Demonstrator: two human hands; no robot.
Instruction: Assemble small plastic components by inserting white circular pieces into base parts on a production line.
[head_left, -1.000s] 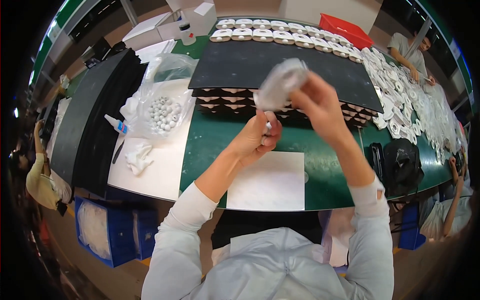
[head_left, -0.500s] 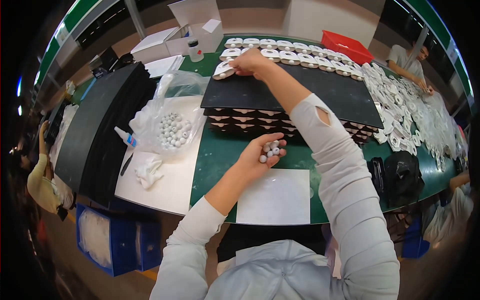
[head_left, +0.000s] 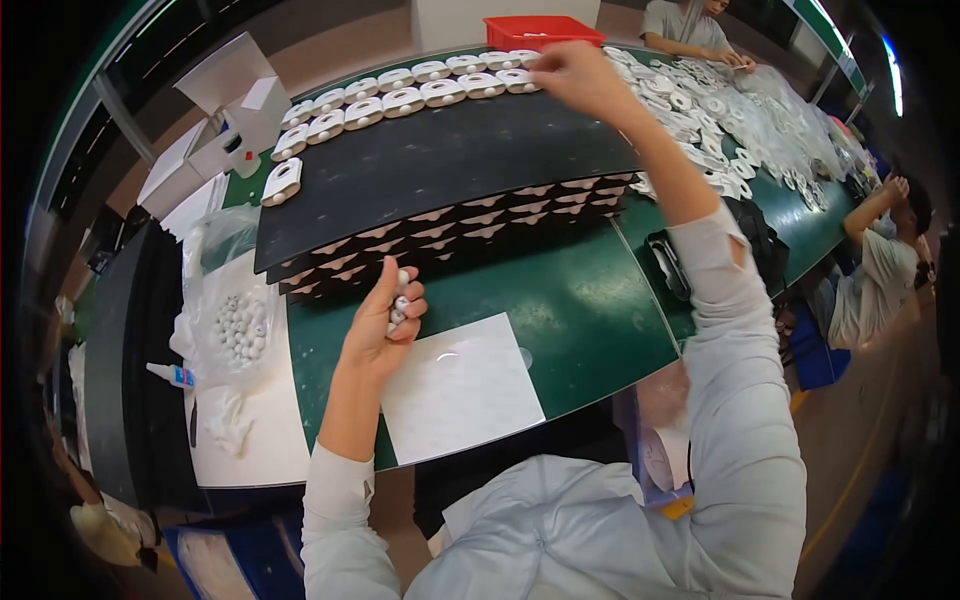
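My left hand [head_left: 372, 325] is curled around several small white balls [head_left: 401, 304], held low in front of the stack. At the far right end of the white part rows is my right hand [head_left: 582, 80], its fingers pinched together; what is between them, if anything, is hidden. Two rows of white oval plastic parts [head_left: 402, 101] line the far side of a black board [head_left: 440, 150]. One lone white part [head_left: 282, 182] lies at the board's left edge. Beneath, more boards are stacked with white parts [head_left: 440, 232] between them.
A plastic bag of white balls [head_left: 240, 332], a glue bottle [head_left: 172, 375] and a white cloth [head_left: 228, 424] lie at left, near stacked black boards [head_left: 120, 370]. White paper [head_left: 462, 390] lies in front. Loose white parts [head_left: 690, 105] and a red basket [head_left: 540, 32] are at right and back.
My right hand has left the lone part at the board's left edge and gone to the rows' right end. The view has swung right; my left hand's fingers have curled further round the balls.
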